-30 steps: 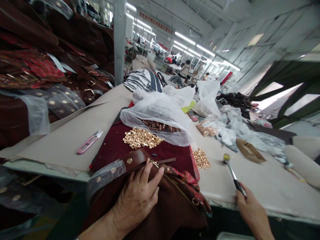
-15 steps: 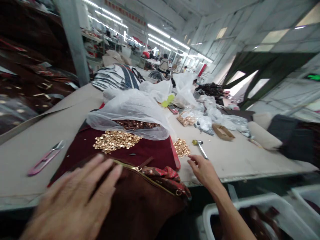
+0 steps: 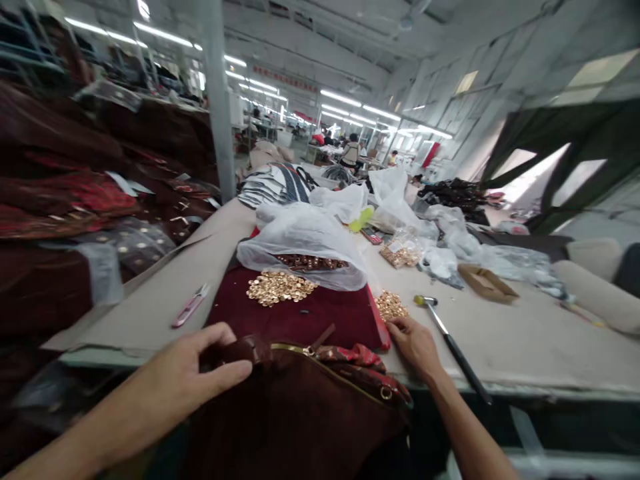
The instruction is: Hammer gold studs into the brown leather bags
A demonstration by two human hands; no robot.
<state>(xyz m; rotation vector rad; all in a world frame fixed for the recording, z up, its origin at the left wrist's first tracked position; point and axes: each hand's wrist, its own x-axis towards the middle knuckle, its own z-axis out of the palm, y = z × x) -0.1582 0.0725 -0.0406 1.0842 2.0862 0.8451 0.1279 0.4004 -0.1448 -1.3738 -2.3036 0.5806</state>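
A dark brown bag (image 3: pixel 300 413) with a gold zipper and a red patterned lining hangs over the table's near edge. My left hand (image 3: pixel 185 380) pinches its upper left edge, thumb on top and fingers behind. My right hand (image 3: pixel 416 345) rests on the table by the corner of the maroon cloth (image 3: pixel 300 317), just below a small pile of gold studs (image 3: pixel 390 305). Its fingers are curled down, and what they hold, if anything, is hidden. A hammer (image 3: pixel 450 340) with a black handle lies on the table just right of that hand, untouched.
A larger heap of gold studs (image 3: pixel 280 287) lies on the maroon cloth below a white plastic bag (image 3: pixel 305 243) of brown parts. Pink thread snips (image 3: pixel 190 307) lie to the left. Brown and red bags (image 3: pixel 75 207) are stacked at left. More plastic bags and a cardboard box (image 3: pixel 485 283) lie farther back.
My right hand let go of the hammer, which now lies on the table, and moved left to the small stud pile. My left hand lifted off the bag and took hold of its edge.
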